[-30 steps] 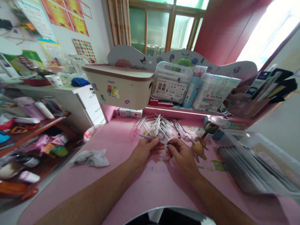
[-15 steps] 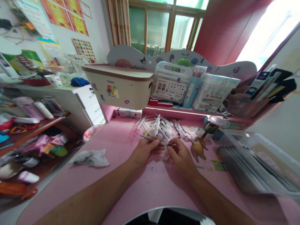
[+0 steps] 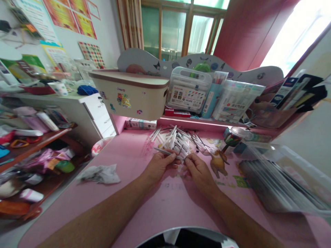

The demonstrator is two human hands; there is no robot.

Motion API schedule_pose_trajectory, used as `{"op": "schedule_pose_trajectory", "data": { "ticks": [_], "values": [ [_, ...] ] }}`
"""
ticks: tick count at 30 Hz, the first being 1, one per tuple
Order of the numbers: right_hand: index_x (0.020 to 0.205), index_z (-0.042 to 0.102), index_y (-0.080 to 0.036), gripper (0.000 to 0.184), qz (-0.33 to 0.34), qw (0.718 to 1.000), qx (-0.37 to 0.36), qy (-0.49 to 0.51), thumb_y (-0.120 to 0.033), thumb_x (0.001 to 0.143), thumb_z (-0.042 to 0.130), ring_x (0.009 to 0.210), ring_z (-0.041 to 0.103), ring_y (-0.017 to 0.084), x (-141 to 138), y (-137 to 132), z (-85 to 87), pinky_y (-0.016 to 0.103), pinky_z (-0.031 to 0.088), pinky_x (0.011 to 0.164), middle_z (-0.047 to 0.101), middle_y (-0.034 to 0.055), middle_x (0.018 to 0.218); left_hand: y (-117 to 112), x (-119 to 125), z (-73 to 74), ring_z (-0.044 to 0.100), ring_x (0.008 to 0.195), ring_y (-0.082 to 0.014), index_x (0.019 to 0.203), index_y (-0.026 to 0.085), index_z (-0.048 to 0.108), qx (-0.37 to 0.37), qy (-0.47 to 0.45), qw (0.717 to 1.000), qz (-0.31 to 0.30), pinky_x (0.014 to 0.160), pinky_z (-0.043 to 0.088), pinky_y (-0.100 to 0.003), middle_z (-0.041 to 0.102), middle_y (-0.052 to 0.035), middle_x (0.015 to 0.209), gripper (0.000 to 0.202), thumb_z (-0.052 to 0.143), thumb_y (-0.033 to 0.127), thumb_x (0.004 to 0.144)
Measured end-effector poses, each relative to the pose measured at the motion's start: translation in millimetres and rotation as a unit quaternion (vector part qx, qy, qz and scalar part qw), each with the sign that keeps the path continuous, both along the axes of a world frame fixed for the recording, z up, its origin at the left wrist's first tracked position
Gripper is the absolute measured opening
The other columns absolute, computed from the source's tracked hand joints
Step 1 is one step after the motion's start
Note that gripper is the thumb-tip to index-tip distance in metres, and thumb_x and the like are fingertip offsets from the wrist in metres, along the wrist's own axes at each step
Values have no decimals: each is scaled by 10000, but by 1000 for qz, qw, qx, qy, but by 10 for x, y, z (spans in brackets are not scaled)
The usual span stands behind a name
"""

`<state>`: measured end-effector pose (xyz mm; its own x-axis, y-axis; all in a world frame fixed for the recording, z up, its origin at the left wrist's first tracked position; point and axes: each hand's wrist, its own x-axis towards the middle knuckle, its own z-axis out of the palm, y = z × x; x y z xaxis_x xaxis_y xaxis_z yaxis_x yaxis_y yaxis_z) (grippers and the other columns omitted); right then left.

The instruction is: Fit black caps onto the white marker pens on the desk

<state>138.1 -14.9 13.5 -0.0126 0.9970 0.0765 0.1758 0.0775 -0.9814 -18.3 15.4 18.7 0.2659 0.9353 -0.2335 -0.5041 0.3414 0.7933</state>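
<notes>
My left hand (image 3: 160, 166) is closed around a slim grey pen (image 3: 160, 150), which slants from upper left to lower right across the fingers. Close by on the right, the thumb and forefinger of my right hand (image 3: 199, 169) are pinched at the pen's lower right end. Whatever sits between those fingertips is too small to make out. Just beyond both hands lies a loose heap of white and clear pen parts (image 3: 172, 137), with some thin dark pieces at its right side.
On the pink desk (image 3: 108, 206), a crumpled white tissue (image 3: 100, 174) lies to the left. A clear plastic bin (image 3: 292, 155) with dark slender sticks stands at right, near a jar of pens (image 3: 232, 137). A beige lidded box (image 3: 144, 103) and marker cases (image 3: 190, 90) line the shelf behind.
My right hand has shifted slightly, and its fingers have closed more at the pen's end. The left hand and the pen stay almost in place.
</notes>
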Motion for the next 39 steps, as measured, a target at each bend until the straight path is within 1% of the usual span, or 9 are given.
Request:
{"op": "schedule_pose_trajectory", "data": {
  "ticks": [3, 7, 12, 17, 21, 25, 30, 33, 39],
  "values": [
    [748, 535, -197, 347, -6, 1000, -1, -7, -505, 897, 482, 555, 496, 125, -3, -4, 36, 239, 405, 488, 532, -6, 651, -8, 2, -2, 689, 597, -142, 799, 107, 664, 6, -1, 1000, -3, 532, 543, -190, 726, -75, 696, 198, 827, 167, 703],
    [891, 514, -217, 218, 15, 1000, -18, 20, -419, 837, 577, 584, 538, 138, 18, -2, 20, 243, 435, 516, 578, -21, 691, -15, 1, -1, 683, 600, -149, 809, 111, 665, 12, 0, 1000, -2, 546, 554, -217, 728, -78, 712, 217, 831, 183, 691],
    [753, 509, -207, 287, 10, 1000, -7, 11, -469, 869, 533, 564, 513, 128, 14, 10, 6, 240, 408, 500, 537, -16, 662, -8, -2, 0, 693, 635, -158, 802, 110, 665, 21, 2, 1000, -8, 568, 556, -220, 736, -88, 731, 245, 848, 197, 665],
    [844, 516, -211, 249, 21, 999, -16, 23, -454, 857, 565, 570, 542, 132, 15, 2, 25, 247, 432, 529, 582, -15, 684, -19, 5, -17, 690, 647, -149, 804, 113, 669, 35, 0, 999, -9, 600, 557, -217, 740, -87, 733, 294, 873, 239, 634],
    [805, 497, -213, 248, 23, 999, -12, 28, -447, 869, 548, 545, 497, 121, 16, 8, 9, 239, 383, 503, 558, -25, 652, -28, -2, -5, 689, 649, -159, 800, 123, 668, 36, 3, 999, -19, 595, 558, -236, 741, -83, 734, 311, 880, 272, 628],
    [743, 497, -211, 335, 17, 1000, -9, 5, -512, 888, 517, 514, 438, 112, 23, 23, -27, 241, 333, 474, 507, -34, 603, -26, -14, 6, 692, 676, -154, 794, 117, 685, 62, 15, 998, -25, 643, 555, -235, 744, -83, 754, 321, 887, 299, 622],
    [717, 499, -207, 441, 24, 998, -46, 27, -622, 866, 502, 497, 456, 108, 35, 25, -28, 232, 331, 450, 515, -28, 582, -28, -20, 1, 681, 694, -139, 814, 124, 708, 95, 15, 994, -50, 681, 536, -235, 746, -68, 769, 301, 870, 318, 651],
    [698, 509, -201, 493, 24, 995, -86, 50, -676, 830, 517, 433, 403, 86, 37, 21, -3, 220, 290, 405, 495, -38, 537, -30, -29, 4, 678, 707, -137, 823, 132, 715, 109, 16, 992, -63, 695, 528, -241, 750, -63, 797, 292, 861, 330, 666],
    [691, 551, -184, 524, 22, 988, -122, 97, -700, 777, 583, 407, 404, 64, 54, 28, 7, 199, 285, 381, 536, -29, 546, -32, -42, 14, 670, 715, -132, 838, 138, 723, 124, 24, 989, -72, 707, 518, -241, 741, -50, 786, 287, 849, 344, 684]
  ]
}}
